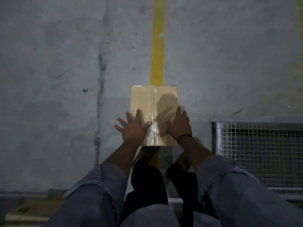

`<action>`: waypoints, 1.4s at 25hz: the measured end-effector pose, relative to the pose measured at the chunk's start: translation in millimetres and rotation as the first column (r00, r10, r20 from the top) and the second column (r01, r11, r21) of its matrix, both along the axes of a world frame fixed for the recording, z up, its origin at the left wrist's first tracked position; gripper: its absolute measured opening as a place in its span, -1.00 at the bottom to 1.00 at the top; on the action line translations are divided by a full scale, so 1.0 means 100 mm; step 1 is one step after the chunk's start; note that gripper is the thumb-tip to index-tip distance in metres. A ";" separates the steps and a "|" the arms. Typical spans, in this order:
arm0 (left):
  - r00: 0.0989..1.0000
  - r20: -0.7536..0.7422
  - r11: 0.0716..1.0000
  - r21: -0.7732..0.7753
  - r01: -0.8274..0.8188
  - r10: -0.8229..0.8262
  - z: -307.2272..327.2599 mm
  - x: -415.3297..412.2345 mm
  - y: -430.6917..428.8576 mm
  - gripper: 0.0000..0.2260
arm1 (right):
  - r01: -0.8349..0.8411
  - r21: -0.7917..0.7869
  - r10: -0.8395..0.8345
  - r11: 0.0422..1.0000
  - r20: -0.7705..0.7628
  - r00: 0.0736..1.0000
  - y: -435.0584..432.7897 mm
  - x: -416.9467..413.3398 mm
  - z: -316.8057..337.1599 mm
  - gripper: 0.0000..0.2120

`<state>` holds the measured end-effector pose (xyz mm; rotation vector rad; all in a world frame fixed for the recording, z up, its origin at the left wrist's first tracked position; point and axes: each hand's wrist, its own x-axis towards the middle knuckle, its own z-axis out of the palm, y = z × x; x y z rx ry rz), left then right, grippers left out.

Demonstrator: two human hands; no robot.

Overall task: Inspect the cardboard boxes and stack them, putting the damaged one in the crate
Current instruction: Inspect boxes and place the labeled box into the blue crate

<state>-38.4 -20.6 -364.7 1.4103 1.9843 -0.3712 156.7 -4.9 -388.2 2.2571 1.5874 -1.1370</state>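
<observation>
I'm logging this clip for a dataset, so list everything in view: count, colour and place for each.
cardboard box: 1, tan, clear tape along its seam, centre, covering the yellow line's near end
yellow line: 1, yellow, painted on the floor beyond the box
floor: 1, grey concrete, stained
wire-mesh crate: 1, grey, right, apart from the box
flat cardboard: 1, brown, dim, bottom left
dark scrap: 1, black, floor left of the box
shoes: 2, dull, below the box
sleeves: 2, blue-grey, foreground
wristband: 1, black, right wrist
left hand: 1, fingers spread, on the box's near left
right hand: 1, fingers straight, box's right edge, blurred
</observation>
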 end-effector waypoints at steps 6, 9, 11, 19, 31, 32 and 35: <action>0.992 0.044 0.992 -0.053 -0.115 0.117 -0.58 0.03 0.04 -0.02 | 0.206 -0.088 -0.217 0.975 -0.140 0.966 0.03 -0.07 -0.54 -0.03; 0.973 0.117 0.980 -0.008 -0.199 0.199 -0.69 0.02 0.05 0.08 | 0.217 -0.089 -0.231 0.972 -0.207 0.951 0.03 -0.10 -0.60 0.02; 0.972 0.122 0.979 0.016 -0.204 0.200 -0.62 0.07 0.02 0.08 | 0.209 -0.094 -0.225 0.973 -0.213 0.951 -0.05 -0.03 -0.56 0.02; 0.993 0.056 0.994 0.031 -0.103 0.102 0.67 0.42 0.43 0.07 | 0.191 -0.040 -0.195 0.981 -0.169 0.966 0.08 0.33 0.80 0.08; 0.987 0.104 0.946 0.312 0.085 -0.123 2.84 1.03 1.14 0.03 | 0.297 0.292 -0.284 0.909 -0.089 0.955 0.41 0.73 3.17 0.01; 0.981 0.101 0.932 0.343 0.120 -0.163 3.03 1.12 1.16 0.01 | 0.318 0.321 -0.310 0.892 -0.078 0.948 0.35 0.79 3.34 0.02; 0.953 0.100 0.867 0.451 0.213 -0.286 3.57 1.42 1.18 -0.04 | 0.391 0.423 -0.399 0.817 -0.073 0.914 0.16 0.99 3.83 0.08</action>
